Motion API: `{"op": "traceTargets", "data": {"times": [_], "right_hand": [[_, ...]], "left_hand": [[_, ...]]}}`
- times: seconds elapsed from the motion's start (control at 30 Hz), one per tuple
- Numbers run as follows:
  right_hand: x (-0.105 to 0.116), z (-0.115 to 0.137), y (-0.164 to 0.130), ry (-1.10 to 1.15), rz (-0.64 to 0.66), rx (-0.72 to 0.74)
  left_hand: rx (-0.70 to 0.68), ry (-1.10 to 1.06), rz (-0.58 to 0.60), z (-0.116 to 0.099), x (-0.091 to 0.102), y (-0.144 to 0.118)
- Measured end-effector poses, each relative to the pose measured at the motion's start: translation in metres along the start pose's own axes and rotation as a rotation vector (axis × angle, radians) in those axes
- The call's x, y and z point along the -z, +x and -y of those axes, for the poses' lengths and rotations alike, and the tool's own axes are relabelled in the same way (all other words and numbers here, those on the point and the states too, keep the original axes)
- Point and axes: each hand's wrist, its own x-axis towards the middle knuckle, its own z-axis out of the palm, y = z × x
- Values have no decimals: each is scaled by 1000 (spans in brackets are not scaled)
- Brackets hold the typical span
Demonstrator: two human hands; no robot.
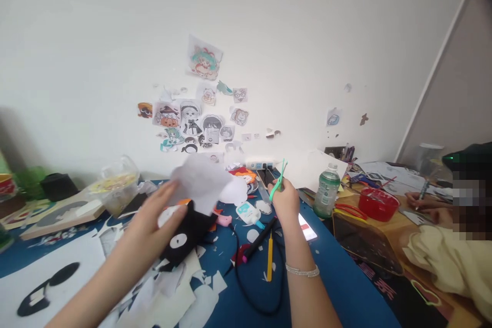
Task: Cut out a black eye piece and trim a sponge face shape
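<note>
My left hand (163, 215) holds a sheet of white paper (202, 180) between thumb and fingers, raised over the table and smeared by motion. Green scissors (275, 190) are in my right hand (287, 202), pointing up and away; its fingers are partly hidden behind the hand. Below the paper lies a black cut-out figure (188, 238) with white eyes. Between my hands are a white glue bottle (246, 212) with a blue tip, a dark pen-like tool (259, 241) and a yellow stick-shaped tool (269, 259).
White paper scraps (169, 297) cover the blue tabletop (330, 277) at left. A black cable (246, 302) loops in front. To the right stand a green-tinted bottle (326, 192) and a red bowl (378, 205); another person's hand (417, 200) holds a pen there. Cut-out drawings (190, 118) hang on the wall.
</note>
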Motion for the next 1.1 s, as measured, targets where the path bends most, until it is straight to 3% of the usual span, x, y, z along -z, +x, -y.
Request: {"op": "traceTargets", "data": {"times": [0.07,0.13,0.17,0.27,0.33,0.5,0.6,0.7,0.83,0.93,1.0,1.1], "right_hand": [[-1,2,-2,-1,15,8],[-2,4,-3,-15,20,16],[-2,5,-4,-22,20,19],[-4,6,-5,-27,26,20],[-5,6,-5,-19,30,27],[-4,7,-7,-7,54,24],[-3,9,-8,-9,74,14],[-3,10,-8,-26,74,21],[-4,10,-7,-25,87,18],[-4,10,-5,-38,66,7],[-4,9,-4,-43,55,3],[-2,5,-2,-28,66,16]], "left_hand": [[26,143,-74,18,7,11],[-91,306,-162,40,4,18],[-125,397,-141,52,-2,21],[-124,575,51,87,-27,22],[-202,619,223,104,-42,20],[-269,619,484,112,-47,21],[-277,594,480,95,-44,22],[-317,558,432,55,-54,13],[-559,259,521,-19,-92,-10],[-565,251,619,-59,-124,-16],[-530,272,625,-70,-139,-13],[-488,283,613,-70,-150,-9]]}}
